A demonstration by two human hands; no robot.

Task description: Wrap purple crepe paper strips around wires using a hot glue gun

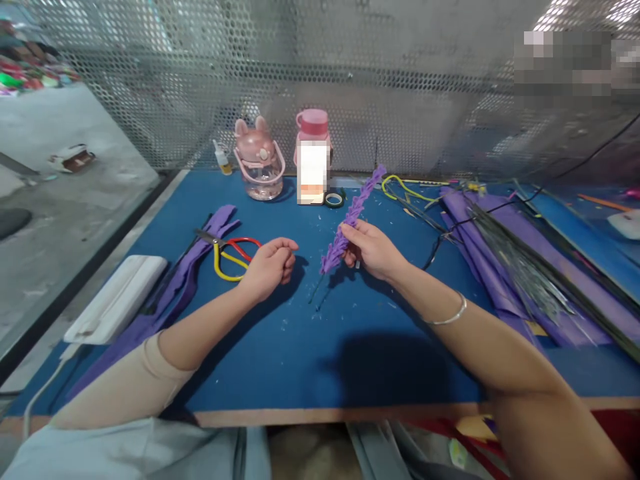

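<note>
My right hand (pixel 373 250) pinches a purple artificial flower spike (pixel 360 202) with small ruffled petals, tilted with its tip up and to the right. From its lower end a thin dark wire stem (pixel 315 290) sticks out above the table. To the left, my left hand (pixel 270 268) is loosely closed, and nothing shows in its fingers. Scissors (pixel 227 257) with red and yellow handles lie just beyond that hand, their blades over purple strips (pixel 187 273).
A white power strip (pixel 117 298) lies at the left. Behind stand a pink bottle (pixel 263 163), a glue bottle (pixel 223 159), a lit phone (pixel 313 173) and a tape roll (pixel 335 199). Purple sheets (pixel 487 267) and wire stems (pixel 520 267) cover the right side of the blue table (pixel 280 367).
</note>
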